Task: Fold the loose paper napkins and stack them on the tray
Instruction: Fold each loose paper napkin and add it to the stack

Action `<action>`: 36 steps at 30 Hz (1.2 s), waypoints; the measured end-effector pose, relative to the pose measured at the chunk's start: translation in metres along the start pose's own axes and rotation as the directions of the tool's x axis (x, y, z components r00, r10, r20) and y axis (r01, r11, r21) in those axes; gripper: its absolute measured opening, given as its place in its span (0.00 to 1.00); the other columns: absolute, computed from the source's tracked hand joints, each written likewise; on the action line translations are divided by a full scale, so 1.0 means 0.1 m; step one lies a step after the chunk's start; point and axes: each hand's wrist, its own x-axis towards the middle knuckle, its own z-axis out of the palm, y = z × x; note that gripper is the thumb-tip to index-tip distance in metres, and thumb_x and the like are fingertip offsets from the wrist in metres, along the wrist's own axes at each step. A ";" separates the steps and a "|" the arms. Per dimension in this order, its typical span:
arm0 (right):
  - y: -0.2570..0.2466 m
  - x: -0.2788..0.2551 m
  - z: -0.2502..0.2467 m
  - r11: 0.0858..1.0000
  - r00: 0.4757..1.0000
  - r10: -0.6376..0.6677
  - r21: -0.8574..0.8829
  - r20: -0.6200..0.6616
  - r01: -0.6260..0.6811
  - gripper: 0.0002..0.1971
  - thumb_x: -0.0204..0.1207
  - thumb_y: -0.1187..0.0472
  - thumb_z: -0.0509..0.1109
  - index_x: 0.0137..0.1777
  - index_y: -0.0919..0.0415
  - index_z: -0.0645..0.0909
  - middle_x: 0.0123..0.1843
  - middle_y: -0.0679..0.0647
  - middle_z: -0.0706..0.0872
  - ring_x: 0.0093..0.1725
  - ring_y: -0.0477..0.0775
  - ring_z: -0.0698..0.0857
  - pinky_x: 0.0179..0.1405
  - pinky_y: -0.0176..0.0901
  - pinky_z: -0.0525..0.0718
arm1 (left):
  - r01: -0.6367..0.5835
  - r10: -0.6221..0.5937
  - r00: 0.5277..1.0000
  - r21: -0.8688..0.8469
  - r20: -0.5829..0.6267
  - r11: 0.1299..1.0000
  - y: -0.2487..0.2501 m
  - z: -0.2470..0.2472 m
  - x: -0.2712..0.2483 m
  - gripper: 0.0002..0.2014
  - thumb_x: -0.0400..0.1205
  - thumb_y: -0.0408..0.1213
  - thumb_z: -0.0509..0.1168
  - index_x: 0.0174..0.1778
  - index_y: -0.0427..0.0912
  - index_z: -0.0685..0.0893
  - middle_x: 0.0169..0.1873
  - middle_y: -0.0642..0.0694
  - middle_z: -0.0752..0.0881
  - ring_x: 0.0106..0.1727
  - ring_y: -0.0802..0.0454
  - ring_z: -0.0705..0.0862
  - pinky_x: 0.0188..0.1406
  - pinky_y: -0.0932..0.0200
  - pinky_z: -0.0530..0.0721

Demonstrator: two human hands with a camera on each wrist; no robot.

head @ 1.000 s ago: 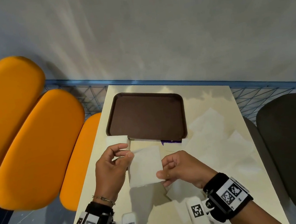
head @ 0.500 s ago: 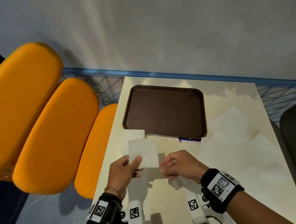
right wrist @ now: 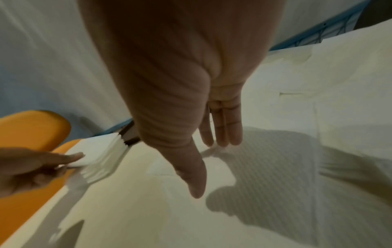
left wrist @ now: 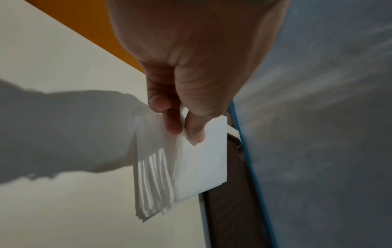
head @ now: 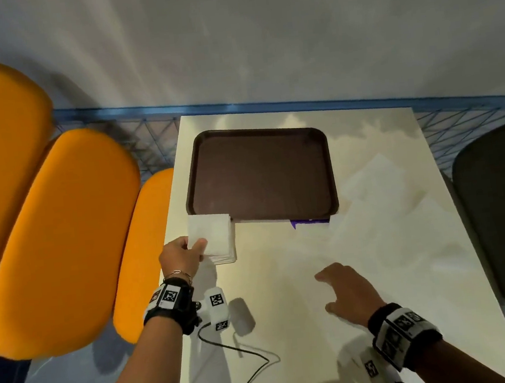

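The left hand pinches 1 folded napkin by its near corner, thumb on top. It holds the napkin over a small pile of folded napkins that sits on the tabletop, just in front of the tray. The tray looks bare inside. The right hand is spread wide and holds nothing. It hangs low over the loose napkins on the right side of the tabletop.

To do this step well, I think the left hand should line up the napkin's edges with the pile, set it down flat, and let go gently so the fold stays shut. The pile is beside the tray, not on it, so it likely needs a move onto the tray later. The right hand could press 1 loose sheet with flat fingers and slide it free, so only 1 comes.

The head view shows the whole tray and where the pile lies. The left wrist view shows what the head view does not: many thin layers at the pile's edge, and the thumb and finger closed on the napkin. The right wrist view shows the straight fingers and the bumpy sheet under them. I cannot tell if they touch it.
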 end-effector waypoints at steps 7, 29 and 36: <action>0.04 -0.05 0.09 0.971 0.993 -0.098 -0.226 -0.061 0.082 0.39 0.82 0.57 0.77 0.90 0.48 0.63 0.89 0.50 0.60 0.83 0.54 0.69 0.79 0.41 0.74 | -0.010 0.008 1.000 0.220 0.007 0.976 0.02 0.09 0.07 0.14 0.80 0.47 0.78 0.43 0.39 0.86 0.37 0.43 0.91 0.44 0.42 0.89 0.35 0.56 0.79; -0.13 0.13 -0.06 0.629 0.836 -0.487 -0.562 0.253 0.537 0.20 0.75 0.75 0.74 0.62 0.54 0.85 0.56 0.55 0.87 0.60 0.62 0.82 0.63 0.53 0.77 | -0.293 0.256 0.923 0.093 0.289 0.952 0.09 0.35 -1.18 0.17 0.76 0.51 0.82 0.57 0.57 0.88 0.50 0.59 0.90 0.42 0.61 0.88 0.41 0.71 0.80; -0.19 0.06 -0.29 0.680 0.852 -0.457 -0.518 0.254 0.519 0.05 0.81 0.63 0.75 0.53 0.54 0.91 0.56 0.54 0.91 0.62 0.61 0.82 0.64 0.53 0.73 | -0.322 0.122 0.692 0.153 0.712 0.934 -0.02 0.72 -1.74 0.29 0.65 0.58 0.85 0.62 0.64 0.86 0.52 0.61 0.91 0.50 0.70 0.88 0.56 0.64 0.89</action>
